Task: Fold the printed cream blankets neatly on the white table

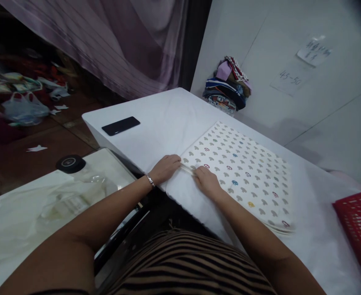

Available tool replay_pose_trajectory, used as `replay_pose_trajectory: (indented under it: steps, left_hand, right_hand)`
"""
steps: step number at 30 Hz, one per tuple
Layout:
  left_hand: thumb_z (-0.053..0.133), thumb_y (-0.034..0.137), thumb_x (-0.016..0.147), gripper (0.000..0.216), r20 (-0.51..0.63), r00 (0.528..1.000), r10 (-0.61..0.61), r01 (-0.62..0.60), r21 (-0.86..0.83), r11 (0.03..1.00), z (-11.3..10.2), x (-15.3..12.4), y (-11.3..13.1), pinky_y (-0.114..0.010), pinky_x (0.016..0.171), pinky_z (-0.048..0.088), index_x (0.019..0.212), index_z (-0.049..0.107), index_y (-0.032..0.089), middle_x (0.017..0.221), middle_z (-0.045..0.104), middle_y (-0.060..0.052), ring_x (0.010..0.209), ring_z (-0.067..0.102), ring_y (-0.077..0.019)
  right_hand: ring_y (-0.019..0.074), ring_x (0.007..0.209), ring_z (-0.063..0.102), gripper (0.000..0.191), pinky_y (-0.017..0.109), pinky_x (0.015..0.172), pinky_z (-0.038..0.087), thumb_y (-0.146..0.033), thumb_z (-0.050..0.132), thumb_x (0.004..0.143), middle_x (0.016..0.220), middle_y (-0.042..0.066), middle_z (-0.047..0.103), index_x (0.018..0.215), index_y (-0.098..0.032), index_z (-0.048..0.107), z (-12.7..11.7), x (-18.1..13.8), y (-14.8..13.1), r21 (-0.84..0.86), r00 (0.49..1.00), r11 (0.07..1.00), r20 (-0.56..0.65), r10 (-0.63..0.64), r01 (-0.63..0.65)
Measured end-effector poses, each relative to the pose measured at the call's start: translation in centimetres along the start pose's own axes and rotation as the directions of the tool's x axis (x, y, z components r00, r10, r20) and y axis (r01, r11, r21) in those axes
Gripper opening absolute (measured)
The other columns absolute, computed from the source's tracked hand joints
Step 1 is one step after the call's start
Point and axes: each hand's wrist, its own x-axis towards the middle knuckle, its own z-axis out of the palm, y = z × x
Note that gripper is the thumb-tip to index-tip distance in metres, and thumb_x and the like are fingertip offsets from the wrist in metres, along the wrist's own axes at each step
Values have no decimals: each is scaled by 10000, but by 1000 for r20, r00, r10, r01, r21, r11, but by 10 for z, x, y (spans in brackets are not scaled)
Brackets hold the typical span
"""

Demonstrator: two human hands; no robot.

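A flat, folded cream cloth [238, 172] with small grey, red, blue and yellow printed motifs lies on the white table, its layers showing along the near edges. My left hand [166, 167], with a bracelet at the wrist, is closed on the cloth's near-left corner. Just to the right, my right hand [207, 181] grips the near edge of the same cloth, fingers bent over it. Parts of the fingertips of both hands are hidden by the hands themselves.
A black phone [121, 125] lies on the white table [158, 110]. Folded clothes [228, 88] are stacked by the wall, with a red basket [360, 221] at right. A lower surface at left holds a round black object [71, 163] and clear plastic [66, 205]. Bags [26, 107] sit on the floor.
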Motion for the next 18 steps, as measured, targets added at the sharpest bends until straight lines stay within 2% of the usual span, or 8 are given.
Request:
replay_pose_trajectory:
  steps: [3,5,9,12,16,18]
  left_hand:
    - [429,190,870,191,12,1000,-21,21,-24,999,-3,-2,-1,-336,873,398,921,614,196,1057,589,-57,1006,516,-176]
    - [435,207,872,192,7,1000,-25,25,-45,999,-5,-3,-2,-335,876,402,947,612,203,1078,592,-53,1010,520,-176]
    - [439,214,869,186,-11,999,-37,36,-86,996,-4,-4,-5,-339,891,403,933,614,208,1075,610,-38,1018,532,-176]
    - [456,196,853,167,-18,997,-70,67,-109,992,-3,-5,-5,-336,894,403,920,608,205,1053,627,-37,1012,545,-173]
    - [482,174,826,233,-58,991,-120,114,-92,989,-4,-4,-1,-343,887,401,1037,578,200,1086,615,-55,1016,539,-183]
    - [474,167,831,281,-74,993,-89,83,-83,993,-4,-2,2,-339,891,393,1093,564,209,1125,596,-54,1048,515,-181]
  right_hand:
    - [212,988,497,328,308,795,439,-270,432,904,1090,85,556,1226,-211,460,2,-1,1,16,999,1000,-30,-9,9]
    - [215,991,498,365,308,800,435,-260,423,906,1104,88,555,1267,-204,434,3,-1,1,12,999,1000,-45,-10,10]
    - [208,928,512,282,291,741,427,-260,370,928,1043,78,569,1149,-222,541,2,0,0,-35,999,999,-23,-34,33]
    - [205,906,510,280,284,711,413,-260,350,936,1031,73,568,1121,-234,559,1,0,-1,-53,999,998,-10,-38,38]
    - [204,901,502,292,284,703,398,-258,336,940,1037,71,563,1130,-238,557,1,0,-1,-62,999,997,-6,-39,38]
    - [204,904,500,300,285,704,394,-259,325,945,1038,71,562,1132,-239,559,2,0,-1,-61,999,997,-10,-40,39]
